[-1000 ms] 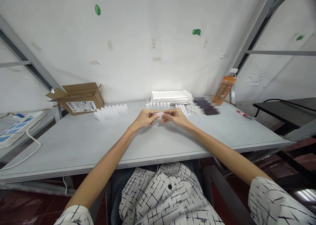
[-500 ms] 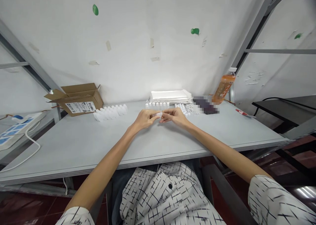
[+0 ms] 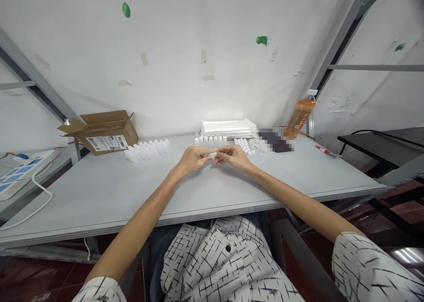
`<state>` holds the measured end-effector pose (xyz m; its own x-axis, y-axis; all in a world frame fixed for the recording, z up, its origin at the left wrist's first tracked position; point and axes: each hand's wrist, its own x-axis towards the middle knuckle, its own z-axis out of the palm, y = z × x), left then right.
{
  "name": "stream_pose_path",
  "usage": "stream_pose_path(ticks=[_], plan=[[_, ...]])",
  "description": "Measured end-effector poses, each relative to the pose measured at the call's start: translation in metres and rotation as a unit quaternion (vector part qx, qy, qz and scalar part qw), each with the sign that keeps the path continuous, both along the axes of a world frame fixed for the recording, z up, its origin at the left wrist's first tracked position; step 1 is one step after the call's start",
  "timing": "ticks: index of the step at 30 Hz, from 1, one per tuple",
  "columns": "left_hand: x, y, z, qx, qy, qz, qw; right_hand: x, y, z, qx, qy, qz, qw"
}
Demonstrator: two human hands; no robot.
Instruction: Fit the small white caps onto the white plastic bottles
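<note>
Head camera: taking the pair of hands as my clock's centre, with twelve toward the wall, I see a small white plastic piece above the grey flat-topped table. The left hand has thumb and fingers closed around its nine o'clock side; the right hand pinches its three o'clock end by the fingertips (its exact shape is mostly hidden from me). At twelve stands a row of little white capped pieces; at one, a flat white stack. Between two and three, beside the right hand, sits a cluster of small white plastic caps. At nine, I see rounded translucent white pieces lined up near an open brown cardboard box.
</note>
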<state>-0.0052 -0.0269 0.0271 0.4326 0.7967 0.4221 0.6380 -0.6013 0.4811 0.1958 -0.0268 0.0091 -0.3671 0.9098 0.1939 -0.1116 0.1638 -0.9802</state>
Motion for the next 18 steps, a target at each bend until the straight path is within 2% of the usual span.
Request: stream_pose_path(ticks=[5,9,15,18], plan=[[0.004,-0.001,-0.005,-0.038,0.031,-0.015,0.999,0.003,0.006,0.000,-0.017,-0.023,0.021,0.999],[0.009,-0.003,-0.007,-0.034,0.048,-0.002,0.998,0.004,0.008,0.004,0.003,-0.047,0.014,0.999],[0.009,-0.001,-0.006,-0.120,-0.049,0.001,0.992,0.007,0.007,0.016,0.033,-0.048,-0.033,0.998],[0.006,0.001,-0.007,-0.133,-0.083,-0.002,0.988,0.013,0.010,0.021,0.060,-0.061,-0.065,0.994]])
